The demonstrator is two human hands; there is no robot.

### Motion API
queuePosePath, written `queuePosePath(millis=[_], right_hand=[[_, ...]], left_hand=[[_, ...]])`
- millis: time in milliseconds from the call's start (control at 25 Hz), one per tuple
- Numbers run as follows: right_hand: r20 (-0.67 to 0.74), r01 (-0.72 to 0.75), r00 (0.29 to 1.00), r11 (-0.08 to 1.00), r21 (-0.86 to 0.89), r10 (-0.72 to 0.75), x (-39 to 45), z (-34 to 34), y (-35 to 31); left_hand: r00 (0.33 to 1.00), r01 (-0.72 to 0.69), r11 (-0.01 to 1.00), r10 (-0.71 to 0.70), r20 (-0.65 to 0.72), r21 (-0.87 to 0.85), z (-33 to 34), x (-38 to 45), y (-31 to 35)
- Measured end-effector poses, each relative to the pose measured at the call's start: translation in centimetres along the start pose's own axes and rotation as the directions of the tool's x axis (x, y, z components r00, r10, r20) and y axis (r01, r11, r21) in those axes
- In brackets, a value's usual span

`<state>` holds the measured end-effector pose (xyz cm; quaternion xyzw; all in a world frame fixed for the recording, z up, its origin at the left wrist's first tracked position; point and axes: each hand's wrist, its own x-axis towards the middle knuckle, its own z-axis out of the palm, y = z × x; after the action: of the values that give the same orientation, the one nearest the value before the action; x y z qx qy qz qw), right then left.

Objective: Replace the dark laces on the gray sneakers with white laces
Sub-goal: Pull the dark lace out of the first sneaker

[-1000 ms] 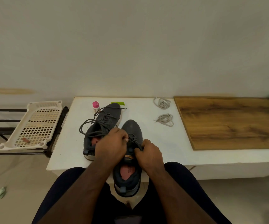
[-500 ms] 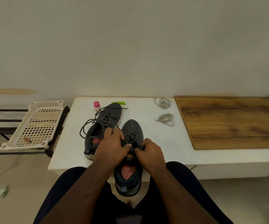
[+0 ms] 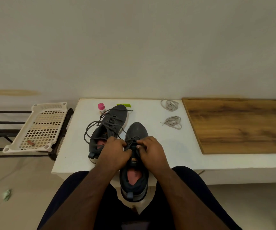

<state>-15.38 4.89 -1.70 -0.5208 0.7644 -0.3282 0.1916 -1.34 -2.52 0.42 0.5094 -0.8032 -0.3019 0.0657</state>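
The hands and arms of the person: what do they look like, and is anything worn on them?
The left hand and the right hand are bare: no gloves, rings or watch show. Both forearms are uncovered too; no sleeves reach into view. Fingernails show on some fingers of the right hand. The only clothing seen is dark trousers on the legs.
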Motion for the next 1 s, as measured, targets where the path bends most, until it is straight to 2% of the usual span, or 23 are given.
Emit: queuePosePath(millis=[280,360,480,520,600,680,720,800,920,1000], right_hand=[[0.048,0.104,0.994,0.990,-0.093,-0.100,0.1,1.3,0.3],[0.004,0.069,0.998,0.994,-0.085,-0.069,0.1,1.4,0.2],[-0.150,-0.146,0.977,0.988,0.058,0.153,0.2,0.8,0.1],[-0.170,-0.161,0.970,0.982,0.098,0.176,0.2,0.6,0.2],[-0.107,-0.087,0.989,0.991,0.102,0.098,-0.1,0.2,0.3],[-0.002,-0.004,1.000,1.000,0.028,0.004,-0.1,0.7,0.5],[0.004,0.013,1.000,1.000,-0.018,-0.013,-0.2,0.9,0.3],[-0.080,-0.017,0.997,1.000,-0.011,0.016,-0.1,1.2,0.1],[-0.231,-0.142,0.958,0.981,0.131,0.169,0.0,0.4,0.4],[-0.150,-0.090,0.983,0.988,0.127,0.109,-0.2,0.2,0.5]], left_hand=[[0.999,-0.046,0.997,0.045,-0.002,-0.070,0.4,0.7,-0.6],[0.999,-0.034,0.997,0.034,-0.005,-0.070,0.3,0.6,-0.5],[1.000,-0.002,0.996,0.002,-0.005,-0.084,0.2,0.7,-0.4],[1.000,-0.005,0.996,0.004,-0.007,-0.085,0.3,0.7,-0.4],[1.000,-0.017,0.996,0.016,-0.013,-0.085,0.4,0.8,-0.5],[1.000,-0.028,0.996,0.027,-0.010,-0.082,0.5,0.8,-0.5],[1.000,-0.030,0.997,0.029,-0.011,-0.072,0.6,0.7,-0.4],[1.000,-0.019,0.998,0.018,-0.018,-0.060,0.6,0.7,-0.3],[0.999,-0.015,0.998,0.013,-0.030,-0.061,0.5,0.7,-0.3],[0.999,-0.039,0.998,0.038,-0.035,-0.049,0.5,0.7,-0.3]])
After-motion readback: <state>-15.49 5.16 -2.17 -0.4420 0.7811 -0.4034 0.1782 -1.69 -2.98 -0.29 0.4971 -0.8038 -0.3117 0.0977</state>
